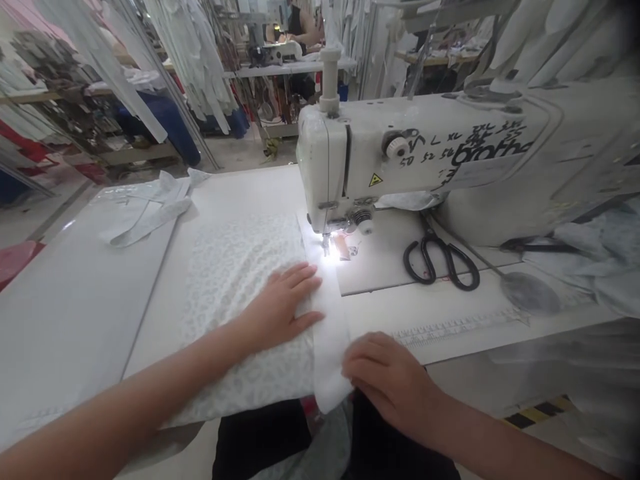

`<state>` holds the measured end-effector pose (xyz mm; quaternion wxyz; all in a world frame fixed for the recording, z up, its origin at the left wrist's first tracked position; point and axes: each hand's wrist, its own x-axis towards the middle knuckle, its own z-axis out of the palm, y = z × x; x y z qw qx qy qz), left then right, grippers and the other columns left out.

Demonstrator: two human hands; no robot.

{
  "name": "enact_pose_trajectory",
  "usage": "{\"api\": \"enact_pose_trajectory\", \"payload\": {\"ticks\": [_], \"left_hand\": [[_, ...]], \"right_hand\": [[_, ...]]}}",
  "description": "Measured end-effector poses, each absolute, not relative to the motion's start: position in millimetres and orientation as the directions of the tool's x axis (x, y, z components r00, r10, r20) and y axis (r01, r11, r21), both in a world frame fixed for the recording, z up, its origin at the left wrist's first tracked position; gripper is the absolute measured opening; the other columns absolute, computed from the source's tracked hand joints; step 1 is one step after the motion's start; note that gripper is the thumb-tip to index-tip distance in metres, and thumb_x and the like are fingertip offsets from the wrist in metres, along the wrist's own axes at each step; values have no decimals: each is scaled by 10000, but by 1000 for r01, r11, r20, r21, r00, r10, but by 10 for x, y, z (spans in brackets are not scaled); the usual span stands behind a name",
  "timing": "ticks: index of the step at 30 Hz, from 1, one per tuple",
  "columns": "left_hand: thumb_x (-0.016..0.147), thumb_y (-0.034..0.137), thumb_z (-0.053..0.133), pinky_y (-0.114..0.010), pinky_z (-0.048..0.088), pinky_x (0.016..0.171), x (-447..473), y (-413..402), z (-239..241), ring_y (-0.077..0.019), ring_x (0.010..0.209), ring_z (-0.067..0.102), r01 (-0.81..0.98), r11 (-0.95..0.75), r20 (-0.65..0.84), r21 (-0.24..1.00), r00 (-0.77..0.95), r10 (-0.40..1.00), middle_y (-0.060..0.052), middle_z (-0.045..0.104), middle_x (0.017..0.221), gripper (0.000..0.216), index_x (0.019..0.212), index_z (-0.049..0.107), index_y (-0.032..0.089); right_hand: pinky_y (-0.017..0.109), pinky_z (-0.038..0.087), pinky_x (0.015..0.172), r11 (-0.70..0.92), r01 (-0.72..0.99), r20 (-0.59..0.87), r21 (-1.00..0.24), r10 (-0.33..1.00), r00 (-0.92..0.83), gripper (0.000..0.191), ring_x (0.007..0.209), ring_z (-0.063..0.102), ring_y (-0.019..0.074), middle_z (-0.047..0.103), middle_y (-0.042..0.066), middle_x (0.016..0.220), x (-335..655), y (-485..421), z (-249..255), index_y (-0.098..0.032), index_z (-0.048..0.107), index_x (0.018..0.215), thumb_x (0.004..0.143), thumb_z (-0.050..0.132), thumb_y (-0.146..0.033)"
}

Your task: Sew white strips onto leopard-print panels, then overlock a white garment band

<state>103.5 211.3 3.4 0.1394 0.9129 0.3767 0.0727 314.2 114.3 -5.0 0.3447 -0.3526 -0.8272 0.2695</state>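
A pale leopard-print fabric [225, 280] lies on the sewing table, with a plain white strip [330, 333] along its right side. The strip runs up under the lit needle area of a sewing machine [320, 160]. My left hand [287, 303] lies flat with fingers stretched over the print and onto the strip. Lower down, at the strip's right edge near the table front, my right hand [385, 373] pinches the white strip between thumb and fingers. Its fingertips are partly hidden.
Black-handled scissors [440, 260] lie right of the needle, below the machine arm. A measuring tape [450, 327] runs along the front edge. Fabric scraps [155, 213] lie at left, and more cloth [600, 253] at right. Behind, a person [303, 27] sits at another machine.
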Motion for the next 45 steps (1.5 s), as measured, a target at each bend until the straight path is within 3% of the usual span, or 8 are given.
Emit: {"api": "enact_pose_trajectory", "payload": {"ticks": [15,21,25,27,29,33,40,45], "left_hand": [[853,417,448,-407,343,980,1034,3066,55,-246,1233,366,649,-724,87,233,728,680,-99,438,1311,426,1210,457,185],[883,430,366,-534,300,1000,909,2664,71,-311,1338,156,868,-469,59,160,466,883,-115,249,1444,524,1334,331,166],[884,507,300,-596,278,987,478,2216,61,-321,1344,137,914,-384,-100,130,398,912,-82,182,1472,581,1393,217,239],[865,518,350,-554,304,993,336,1972,70,-316,1337,167,913,-397,-50,97,403,914,-106,193,1466,621,1387,240,200],[848,478,429,-499,309,1009,332,1644,52,-300,1330,198,839,-539,36,67,538,842,-111,241,1450,619,1369,284,175],[838,290,513,-439,139,1087,629,856,-161,-247,1293,281,520,-854,192,12,837,512,-33,400,1377,464,1290,431,229],[776,142,580,-416,218,1031,1129,500,-577,-203,1023,476,706,-707,560,30,574,597,-66,606,1006,310,1072,601,231],[825,143,489,-380,312,895,1174,578,-394,-186,864,511,677,-710,558,191,520,646,-39,624,870,199,940,627,227]], "right_hand": [[315,458,645,628,512,354,-586,767,-535,186,729,541,178,619,49,754,3123,2150,-45,-140,611,765,818,461,-44],[425,444,883,750,496,431,-438,659,-616,372,1072,525,230,624,93,1094,3194,1717,-31,-139,590,1057,814,354,16],[358,470,866,818,307,510,-487,551,-660,261,984,574,204,661,99,992,3320,929,-156,-141,580,1032,830,444,-48],[338,494,809,664,346,450,-662,722,-526,261,905,595,194,659,94,953,3319,667,-319,-163,567,1050,820,473,-81],[343,501,780,315,371,226,-873,938,-264,255,882,597,200,641,88,967,3251,560,-521,-185,563,1062,815,511,-146],[329,484,773,-157,-25,-153,-987,982,-107,216,841,594,196,643,44,875,3010,606,-801,-189,611,943,779,606,-329],[258,448,666,-220,-212,-187,-952,969,-162,167,690,544,143,610,3,731,2917,441,-609,-175,642,785,764,621,-339],[252,429,642,-162,-152,-141,-975,981,-136,156,665,512,133,560,-1,702,2980,331,-550,-172,634,772,788,593,-322]]}}
